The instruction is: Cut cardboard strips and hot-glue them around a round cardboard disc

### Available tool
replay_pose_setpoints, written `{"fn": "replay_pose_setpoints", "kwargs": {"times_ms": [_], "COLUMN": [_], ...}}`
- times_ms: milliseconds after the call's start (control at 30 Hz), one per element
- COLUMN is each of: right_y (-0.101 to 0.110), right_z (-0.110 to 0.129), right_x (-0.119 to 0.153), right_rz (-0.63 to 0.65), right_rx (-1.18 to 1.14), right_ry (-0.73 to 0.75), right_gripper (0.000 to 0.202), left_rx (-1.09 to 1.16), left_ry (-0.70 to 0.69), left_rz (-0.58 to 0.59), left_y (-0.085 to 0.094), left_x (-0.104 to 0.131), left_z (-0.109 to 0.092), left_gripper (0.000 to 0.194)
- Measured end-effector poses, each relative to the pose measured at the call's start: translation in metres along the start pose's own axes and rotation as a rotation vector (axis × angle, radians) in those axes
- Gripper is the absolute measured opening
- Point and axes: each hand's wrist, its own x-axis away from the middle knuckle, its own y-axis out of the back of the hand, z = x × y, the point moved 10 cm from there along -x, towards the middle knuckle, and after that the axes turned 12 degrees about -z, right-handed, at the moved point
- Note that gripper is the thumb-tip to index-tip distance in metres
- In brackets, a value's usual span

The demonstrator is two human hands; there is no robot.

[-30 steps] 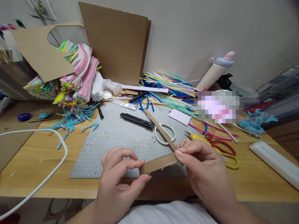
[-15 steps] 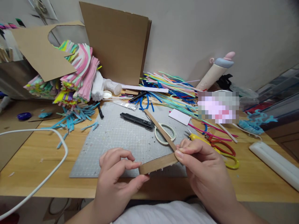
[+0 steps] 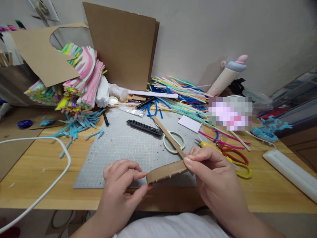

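Observation:
A brown cardboard strip is held above the front edge of the grey cutting mat, its near part bent into a curve. Its long narrow part runs away from my right hand across the mat. My right hand pinches the strip at the bend between thumb and fingers. Thumb and forefinger of my left hand close lightly on the strip's left end, at its top and bottom edges. Beyond lie a black utility knife and a roll of white tape, partly crossed by the strip.
Yellow-and-red handled tools lie right of my right hand, near a white power strip. Pipe cleaners are heaped at the back. Blue cut pieces and a white cable lie left. Cardboard sheets lean against the wall.
My left thumb has drawn back slightly to the left along the strip's end. The strip's near part looks more bowed. My right hand keeps its pinch.

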Motion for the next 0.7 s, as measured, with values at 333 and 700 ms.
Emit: {"fn": "replay_pose_setpoints", "kwargs": {"times_ms": [333, 700], "right_y": [-0.002, -0.004], "right_z": [0.0, 0.001], "right_x": [-0.002, -0.005], "right_rz": [0.001, -0.024], "right_rx": [-0.042, -0.021], "right_ry": [0.018, 0.029], "right_gripper": [0.016, 0.014], "left_rx": [0.117, 0.057], "left_ry": [0.036, -0.333], "left_rz": [0.026, -0.162], "left_y": [0.025, 0.012], "left_x": [-0.022, -0.038], "left_z": [0.01, -0.086], "left_gripper": [0.013, 0.021]}}
